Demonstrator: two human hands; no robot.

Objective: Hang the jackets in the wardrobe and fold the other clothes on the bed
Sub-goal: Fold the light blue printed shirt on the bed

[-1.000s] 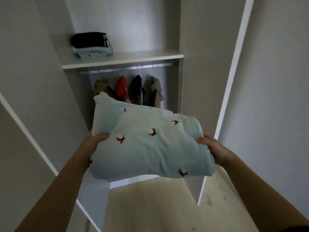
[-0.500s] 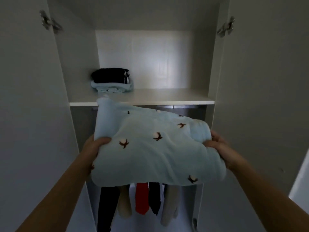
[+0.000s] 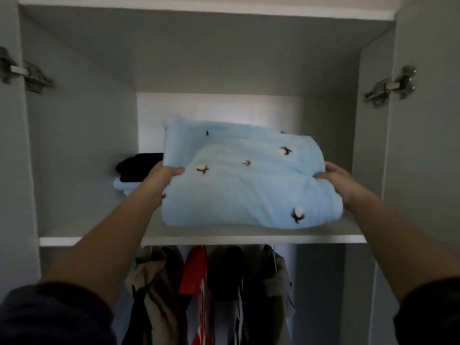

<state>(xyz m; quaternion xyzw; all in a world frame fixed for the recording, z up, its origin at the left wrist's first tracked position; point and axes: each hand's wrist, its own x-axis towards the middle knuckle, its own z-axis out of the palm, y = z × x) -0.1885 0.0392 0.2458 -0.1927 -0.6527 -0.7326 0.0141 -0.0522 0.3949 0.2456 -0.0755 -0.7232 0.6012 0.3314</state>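
Note:
A folded light-blue garment (image 3: pixel 249 185) with small cotton-flower prints is over the wardrobe's upper shelf (image 3: pixel 199 239), its lower edge at the shelf surface. My left hand (image 3: pixel 161 176) grips its left side with the thumb on top. Gripping its right end is my right hand (image 3: pixel 336 179). Behind my left hand lies a stack of folded clothes (image 3: pixel 135 170), black on top of pale blue. Several jackets (image 3: pixel 211 282) hang below the shelf, among them beige, red, black and grey ones.
Both wardrobe doors stand open, with metal hinges at the left (image 3: pixel 27 74) and right (image 3: pixel 390 87). The shelf compartment has grey side walls and a pale back wall (image 3: pixel 224 105). Bare shelf surface shows at the front left (image 3: pixel 74 227).
I have lifted the blue garment up and forward from in front of the shelf onto it. The view has risen, so the shelf now fills the frame.

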